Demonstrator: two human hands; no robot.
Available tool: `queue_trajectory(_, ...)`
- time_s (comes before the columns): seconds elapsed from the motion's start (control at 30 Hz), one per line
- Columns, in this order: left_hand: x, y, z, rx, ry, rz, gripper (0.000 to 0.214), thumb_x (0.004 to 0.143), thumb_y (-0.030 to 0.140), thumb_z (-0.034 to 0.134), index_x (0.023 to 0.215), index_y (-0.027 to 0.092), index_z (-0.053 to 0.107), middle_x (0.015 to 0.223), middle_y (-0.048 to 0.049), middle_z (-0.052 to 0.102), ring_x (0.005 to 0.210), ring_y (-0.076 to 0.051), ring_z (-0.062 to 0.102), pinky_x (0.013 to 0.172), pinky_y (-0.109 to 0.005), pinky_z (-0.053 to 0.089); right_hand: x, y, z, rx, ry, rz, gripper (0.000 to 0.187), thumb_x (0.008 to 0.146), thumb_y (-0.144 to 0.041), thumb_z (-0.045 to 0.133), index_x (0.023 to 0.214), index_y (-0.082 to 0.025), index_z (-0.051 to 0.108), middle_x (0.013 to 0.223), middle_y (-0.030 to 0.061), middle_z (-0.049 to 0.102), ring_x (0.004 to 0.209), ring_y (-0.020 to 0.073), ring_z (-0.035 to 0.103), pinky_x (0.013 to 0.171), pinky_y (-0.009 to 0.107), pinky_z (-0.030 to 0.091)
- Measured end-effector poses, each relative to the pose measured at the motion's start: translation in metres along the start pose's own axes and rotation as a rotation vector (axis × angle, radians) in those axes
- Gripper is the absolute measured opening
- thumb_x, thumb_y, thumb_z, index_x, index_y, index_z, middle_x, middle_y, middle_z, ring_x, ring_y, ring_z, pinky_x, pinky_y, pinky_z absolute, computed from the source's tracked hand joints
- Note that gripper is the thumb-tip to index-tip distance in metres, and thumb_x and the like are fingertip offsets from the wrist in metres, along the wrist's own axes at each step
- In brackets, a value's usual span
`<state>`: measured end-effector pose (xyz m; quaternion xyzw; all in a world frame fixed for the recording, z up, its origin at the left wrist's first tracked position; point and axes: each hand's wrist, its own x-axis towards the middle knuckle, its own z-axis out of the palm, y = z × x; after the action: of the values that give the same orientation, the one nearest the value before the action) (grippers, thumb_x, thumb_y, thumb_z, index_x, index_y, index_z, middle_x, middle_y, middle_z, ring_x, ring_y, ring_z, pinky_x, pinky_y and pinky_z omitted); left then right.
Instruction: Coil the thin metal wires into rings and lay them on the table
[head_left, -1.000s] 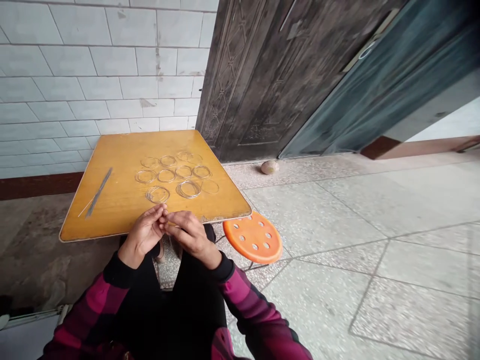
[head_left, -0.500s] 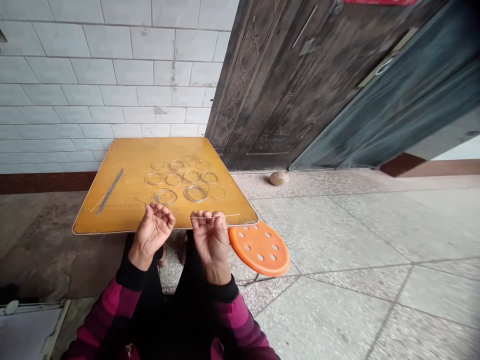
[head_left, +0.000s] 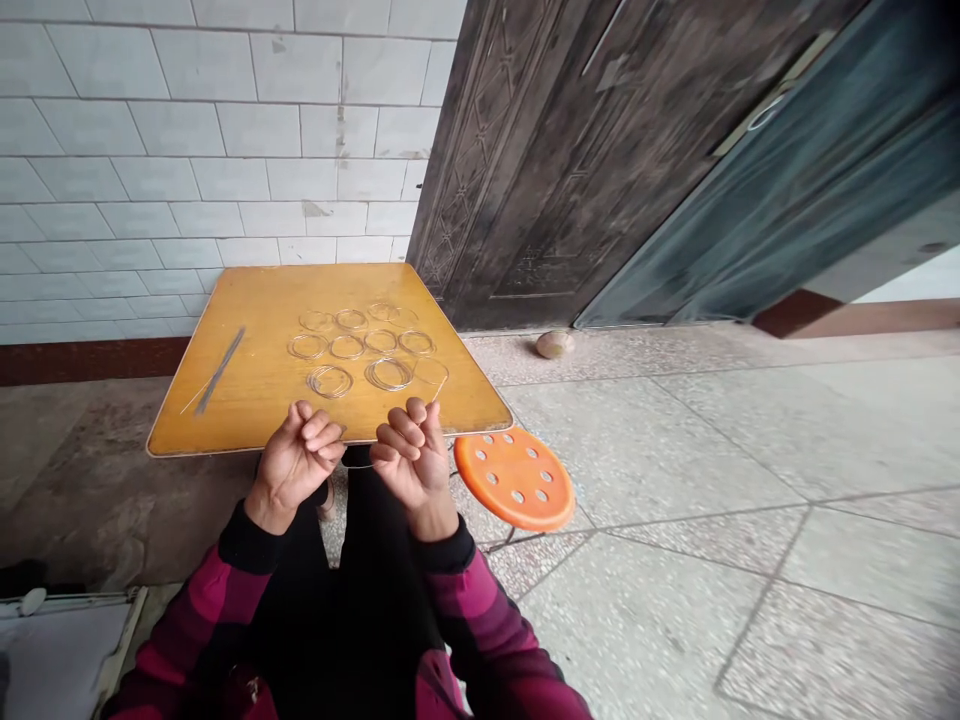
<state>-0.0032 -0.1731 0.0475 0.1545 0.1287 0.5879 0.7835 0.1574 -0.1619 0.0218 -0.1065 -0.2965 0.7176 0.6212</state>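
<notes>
My left hand (head_left: 298, 455) and my right hand (head_left: 412, 455) are held palms up with fingers curled, close together at the near edge of a small yellow table (head_left: 255, 400). Both pinch a thin metal wire (head_left: 358, 465) that sags in a curve between them; one end sticks up past my right fingers toward the table. On the table lie several wire rings (head_left: 360, 345) in rows. A bundle of straight wires (head_left: 217, 372) lies at the table's left side.
An orange plastic stool (head_left: 514, 478) stands right of my hands. A white tiled wall is behind the table, a dark carved door (head_left: 570, 150) to its right. A round stone (head_left: 553, 344) lies by the door sill. Speckled floor tiles spread to the right.
The wire was stretched straight between my hands half a second ago; now my hands have come closer and turned up, and the wire bends into a curve.
</notes>
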Motion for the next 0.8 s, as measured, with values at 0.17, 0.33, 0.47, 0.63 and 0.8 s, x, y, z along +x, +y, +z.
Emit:
queue_trajectory(0.17, -0.005, 0.007, 0.001, 0.102, -0.083, -0.107, 0.018, 0.079, 0.026, 0.079, 0.069, 0.016, 0.067, 0.052, 0.0057, 0.041, 0.048, -0.006, 0.043, 0.047, -0.016, 0.038, 0.002, -0.014, 0.004, 0.051, -0.126, 0.191, 0.034, 0.096, -0.049, 0.056, 0.075, -0.022, 0.054, 0.054, -0.0095, 0.03, 0.043, 0.0068, 0.021, 0.045, 0.014, 0.039)
queue_trajectory(0.33, -0.007, 0.017, 0.008, 0.258, -0.158, -0.198, 0.023, 0.069, 0.03, 0.087, 0.067, 0.014, 0.07, 0.049, 0.0039, 0.048, 0.048, -0.006, 0.046, 0.048, -0.017, 0.039, 0.009, -0.025, 0.007, 0.061, -0.306, 0.348, 0.044, 0.094, -0.05, 0.06, 0.064, -0.019, 0.049, 0.055, -0.0079, 0.039, 0.044, 0.0059, 0.027, 0.048, 0.018, 0.045)
queue_trajectory(0.47, -0.007, 0.029, 0.013, 0.382, -0.172, -0.245, 0.026, 0.07, 0.033, 0.086, 0.068, 0.013, 0.07, 0.049, 0.0019, 0.053, 0.048, -0.008, 0.049, 0.05, -0.019, 0.04, 0.016, -0.031, 0.009, -0.032, -0.387, 0.416, 0.041, 0.088, -0.05, 0.068, 0.067, -0.018, 0.055, 0.057, -0.0066, 0.049, 0.045, 0.0055, 0.039, 0.051, 0.021, 0.05)
queue_trajectory(0.63, -0.005, 0.042, 0.018, 0.541, -0.197, -0.305, 0.031, 0.068, 0.039, 0.087, 0.066, 0.013, 0.07, 0.047, 0.0, 0.057, 0.046, -0.009, 0.051, 0.049, -0.021, 0.04, 0.023, -0.036, 0.011, -0.154, -0.389, 0.492, 0.031, 0.084, -0.042, 0.075, 0.075, -0.016, 0.061, 0.055, -0.0061, 0.056, 0.048, 0.0075, 0.053, 0.054, 0.024, 0.054)
queue_trajectory(0.8, -0.005, 0.05, 0.024, 0.709, -0.213, -0.42, 0.035, 0.07, 0.045, 0.083, 0.068, 0.012, 0.071, 0.047, -0.0017, 0.06, 0.045, -0.011, 0.054, 0.051, -0.022, 0.041, 0.026, -0.04, 0.017, -0.24, -0.436, 0.625, 0.039, 0.082, -0.046, 0.076, 0.068, -0.012, 0.064, 0.051, -0.0025, 0.062, 0.045, 0.0077, 0.058, 0.057, 0.024, 0.058)
